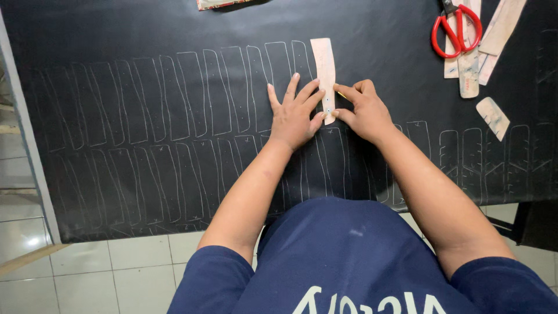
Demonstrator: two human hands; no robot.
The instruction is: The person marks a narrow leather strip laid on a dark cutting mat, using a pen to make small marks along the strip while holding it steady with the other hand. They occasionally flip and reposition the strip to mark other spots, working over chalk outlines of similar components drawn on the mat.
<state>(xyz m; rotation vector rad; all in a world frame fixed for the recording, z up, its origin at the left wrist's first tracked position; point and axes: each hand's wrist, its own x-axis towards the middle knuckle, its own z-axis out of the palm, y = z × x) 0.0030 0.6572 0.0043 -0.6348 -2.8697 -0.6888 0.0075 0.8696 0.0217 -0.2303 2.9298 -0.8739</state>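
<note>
Black sheet, pale narrow waisted template

Worktop: we record a broad black surface filling most of the view from nine to three o'clock, with a pale grey edge strip along its nine o'clock side. Floor: we list glossy white square tiles with thin grey joints at seven o'clock, catching a bright glare. A tan strip crosses them at eight o'clock.

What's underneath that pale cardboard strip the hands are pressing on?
The cardboard strip lies flat on the black sheet marked with traced outlines. Whatever is directly under it is covered; the left hand hides its lower edge.
</note>
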